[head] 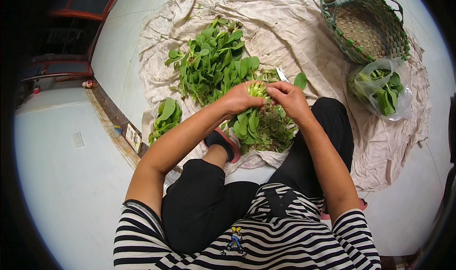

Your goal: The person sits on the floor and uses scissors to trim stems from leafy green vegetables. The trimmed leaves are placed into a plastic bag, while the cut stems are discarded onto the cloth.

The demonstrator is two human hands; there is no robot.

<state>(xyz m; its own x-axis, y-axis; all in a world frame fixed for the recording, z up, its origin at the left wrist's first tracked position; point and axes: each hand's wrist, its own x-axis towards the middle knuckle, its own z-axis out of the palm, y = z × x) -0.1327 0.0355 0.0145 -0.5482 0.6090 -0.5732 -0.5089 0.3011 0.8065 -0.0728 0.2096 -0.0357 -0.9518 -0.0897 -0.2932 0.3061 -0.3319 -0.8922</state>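
My left hand (238, 98) grips a bunch of leafy greens (257, 89), its pale cut-looking stem ends upward and its leaves hanging below the palm. At the right side of those stems, the thumb and fingers of my right hand (288, 98) are pinched together on the bunch; the fingertips are partly hidden. Under both hands lies a heap of loose leaves and rooty trimmings (272, 129). A larger pile of leafy greens (210, 61) spreads just beyond my left hand. Behind my right hand a flat whitish object (281, 74) shows, partly covered.
A creased beige cloth (285, 31) covers the tiled floor. At the far right stands a woven basket (363, 31) with a handle, beside a clear plastic bag of greens (383, 88). More greens (166, 118) lie at left, near my slippered foot (222, 145). A wall (64, 156) rises at left.
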